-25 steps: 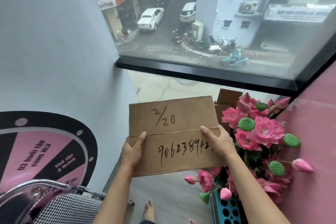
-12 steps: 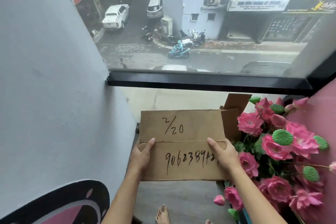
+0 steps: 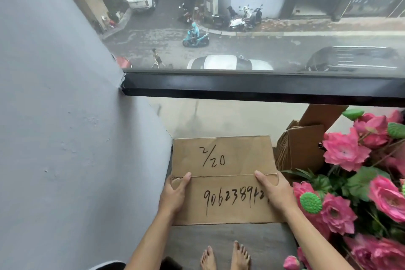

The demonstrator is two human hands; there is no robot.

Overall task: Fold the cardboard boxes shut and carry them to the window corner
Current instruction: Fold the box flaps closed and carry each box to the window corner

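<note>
Head view: I read black marker on the cardboard box (image 3: 223, 180), "2/20" on the far flap and "906238942" on the near one, the last digits running under my right hand (image 3: 277, 192). The box is plain brown and folded shut, its two flaps meeting along a middle seam. My left hand (image 3: 175, 195) grips its left edge and my right hand grips its right edge, thumbs flat on top by the seam, fingers hidden below. I hold it above the floor (image 3: 219, 245) at the window corner, against the grey wall (image 3: 65, 138). Another cardboard box (image 3: 304, 147) stands just right, beside pink flowers (image 3: 346, 151).
</note>
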